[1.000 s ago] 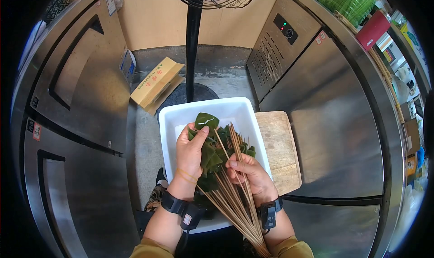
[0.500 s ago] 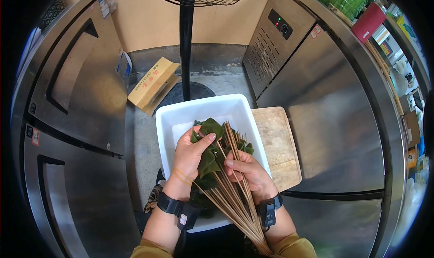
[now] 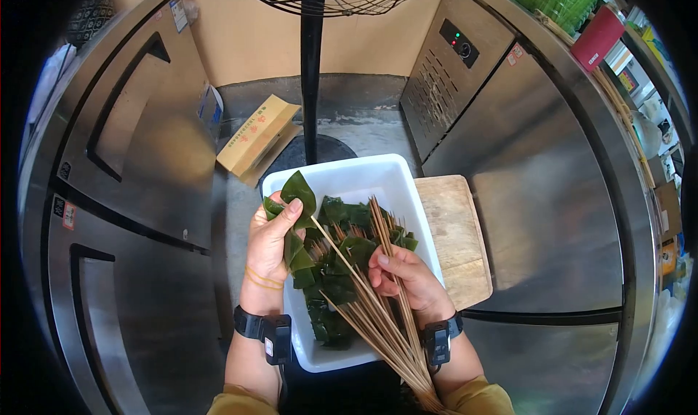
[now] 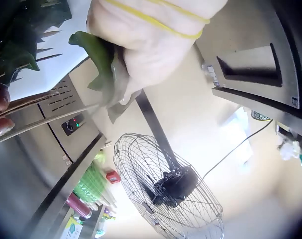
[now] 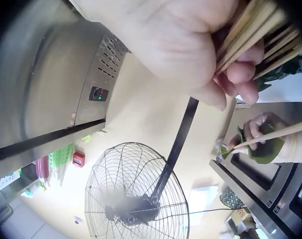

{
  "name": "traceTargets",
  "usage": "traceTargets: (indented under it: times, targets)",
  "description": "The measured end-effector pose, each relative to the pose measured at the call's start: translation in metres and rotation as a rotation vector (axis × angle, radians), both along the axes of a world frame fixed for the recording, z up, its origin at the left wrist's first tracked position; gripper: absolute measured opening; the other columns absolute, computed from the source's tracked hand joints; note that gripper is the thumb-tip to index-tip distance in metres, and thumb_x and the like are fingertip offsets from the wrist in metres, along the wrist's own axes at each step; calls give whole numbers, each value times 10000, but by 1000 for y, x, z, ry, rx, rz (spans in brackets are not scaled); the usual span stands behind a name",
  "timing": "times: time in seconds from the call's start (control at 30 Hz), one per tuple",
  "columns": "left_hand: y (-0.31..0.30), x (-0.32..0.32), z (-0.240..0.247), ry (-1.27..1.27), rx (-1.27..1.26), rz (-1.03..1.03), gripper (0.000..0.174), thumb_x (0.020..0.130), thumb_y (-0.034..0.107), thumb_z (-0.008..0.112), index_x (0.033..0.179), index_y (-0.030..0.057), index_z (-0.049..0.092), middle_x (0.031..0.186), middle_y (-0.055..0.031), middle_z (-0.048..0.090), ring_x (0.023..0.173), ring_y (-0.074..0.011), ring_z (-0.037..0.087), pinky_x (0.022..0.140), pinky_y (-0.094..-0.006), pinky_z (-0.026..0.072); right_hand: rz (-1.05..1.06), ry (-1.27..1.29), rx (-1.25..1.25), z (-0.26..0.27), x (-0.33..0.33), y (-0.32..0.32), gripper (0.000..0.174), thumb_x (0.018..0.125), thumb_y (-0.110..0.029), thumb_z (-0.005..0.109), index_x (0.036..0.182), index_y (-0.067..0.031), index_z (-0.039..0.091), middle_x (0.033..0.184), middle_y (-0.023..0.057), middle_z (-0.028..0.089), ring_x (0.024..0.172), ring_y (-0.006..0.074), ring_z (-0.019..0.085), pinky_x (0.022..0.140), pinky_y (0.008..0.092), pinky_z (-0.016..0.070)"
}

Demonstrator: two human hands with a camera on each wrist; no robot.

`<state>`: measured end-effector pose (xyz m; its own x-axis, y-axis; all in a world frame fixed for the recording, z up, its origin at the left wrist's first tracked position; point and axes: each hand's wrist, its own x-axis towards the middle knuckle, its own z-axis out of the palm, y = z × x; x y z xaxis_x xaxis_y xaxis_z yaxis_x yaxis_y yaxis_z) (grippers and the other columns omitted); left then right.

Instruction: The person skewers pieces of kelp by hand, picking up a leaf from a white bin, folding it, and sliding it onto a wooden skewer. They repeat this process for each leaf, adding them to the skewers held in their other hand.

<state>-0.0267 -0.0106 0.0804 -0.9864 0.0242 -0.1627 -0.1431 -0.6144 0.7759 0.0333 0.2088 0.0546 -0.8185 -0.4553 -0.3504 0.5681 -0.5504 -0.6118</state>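
Observation:
Thumb and fingers of my left hand (image 3: 267, 244) pinch dark green kelp pieces (image 3: 298, 188) over the left side of a white tub (image 3: 349, 173). A single bamboo skewer (image 3: 336, 252) slants up to this kelp, its tip end at the left thumb. Over the tub's right side, my right hand (image 3: 408, 278) grips several bamboo skewers (image 3: 407, 364), whose long ends run down toward my right forearm. In the right wrist view, fingers curl round the sticks (image 5: 250, 37). More kelp (image 3: 331, 320) lies in the tub, with skewer tips poking up among it.
A wooden board (image 3: 454, 240) lies right of the tub. Beyond it stand a fan's black pole (image 3: 310, 88) and a cardboard box (image 3: 258, 135). Steel cabinets (image 3: 138, 160) flank both sides. A red cylinder (image 3: 598, 37) is on the right counter.
My left hand has moved left with its kelp, away from the right hand, uncovering more kelp in the tub. The single skewer now spans the gap. My right hand keeps its grip.

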Motion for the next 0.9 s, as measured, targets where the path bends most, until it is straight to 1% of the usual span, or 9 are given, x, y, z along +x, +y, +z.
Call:
traceTargets:
  times: [0.1, 0.13, 0.2, 0.4, 0.53, 0.6, 0.8, 0.87, 0.9]
  targets:
    - [-1, -5, -21, -52, -43, -28, 241, 850, 181, 661, 1033, 53, 572, 878, -57, 623, 561, -72, 509, 459, -185, 395, 4, 23, -4, -2, 2, -1, 125, 919, -145, 544, 940, -25, 571, 763, 105, 623, 470, 61, 455, 432, 163, 342]
    - [3, -4, -19, -73, -20, -45, 219, 847, 162, 665, 1015, 57, 571, 887, -49, 625, 595, -80, 538, 465, -188, 406, -3, 31, -5, 1, 3, -2, 117, 910, -135, 556, 944, -24, 572, 767, 107, 626, 473, 59, 458, 431, 161, 342]
    - [12, -2, -10, -148, 109, -5, 135, 815, 50, 688, 869, 80, 568, 840, -36, 640, 732, -129, 619, 644, -252, 522, -4, 49, 8, 4, 3, -5, 108, 889, -107, 579, 953, -21, 572, 773, 110, 630, 477, 57, 464, 429, 156, 341]
    - [20, -11, -19, -112, 110, 49, 171, 809, 28, 687, 880, 106, 552, 888, -49, 643, 778, -144, 620, 675, -306, 533, 42, 59, 51, -1, 0, -3, 128, 837, -13, 608, 962, -16, 579, 756, 118, 636, 473, 54, 466, 428, 159, 340]
    - [5, -19, -23, -171, 166, 216, 180, 812, 34, 685, 866, 108, 531, 893, -53, 645, 782, -152, 623, 673, -319, 530, -3, 33, -12, -4, 1, -2, 118, 831, 7, 597, 947, -14, 588, 746, 126, 637, 468, 57, 463, 429, 167, 339]
    - [1, -18, -16, -168, 145, 200, 174, 813, 44, 686, 865, 110, 534, 902, -53, 646, 776, -152, 620, 674, -315, 529, -21, 26, -24, -3, 2, -2, 122, 830, 7, 598, 949, -14, 592, 744, 130, 636, 465, 59, 459, 428, 170, 337]
    - [10, -15, -26, -133, 133, 142, 125, 821, 57, 686, 852, 103, 574, 890, -45, 656, 769, -134, 619, 655, -285, 517, -14, 25, -57, -4, 2, -2, 138, 827, -5, 605, 965, -11, 596, 737, 131, 636, 457, 59, 450, 423, 169, 328]
    - [11, -14, -23, -123, 120, 134, 105, 830, 66, 680, 884, 83, 592, 882, -44, 660, 752, -124, 618, 651, -267, 510, -9, 29, -65, -4, 2, -2, 137, 826, -5, 607, 962, -9, 595, 734, 130, 636, 457, 59, 450, 422, 169, 326]
    - [12, -15, -24, -112, 123, 135, 104, 833, 69, 676, 898, 76, 596, 881, -45, 660, 747, -123, 618, 652, -264, 510, 8, 39, -64, -3, 2, -2, 131, 830, -16, 612, 960, -20, 600, 743, 112, 643, 469, 51, 462, 430, 164, 334]
